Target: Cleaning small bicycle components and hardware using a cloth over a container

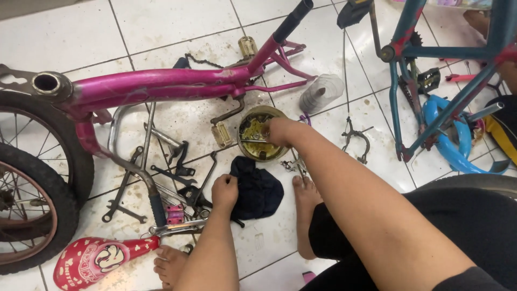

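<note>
Two bicycle frames show, one pink frame [161, 83] and one blue frame [431, 59]. Two wheels [32, 210] sit at the left. There is one round tin [262, 133], one dark cloth [257, 191], one red saddle [97, 258], one tape roll [321, 91], and two bare feet [306, 215].

You're over a white tiled floor [177, 21] with dark grout lines, smeared with yellowish-brown grime around the middle. Light is even and bright, with soft shadows only. Top-left corner shows a grey strip [27, 6], maybe a wall base or threshold.
</note>
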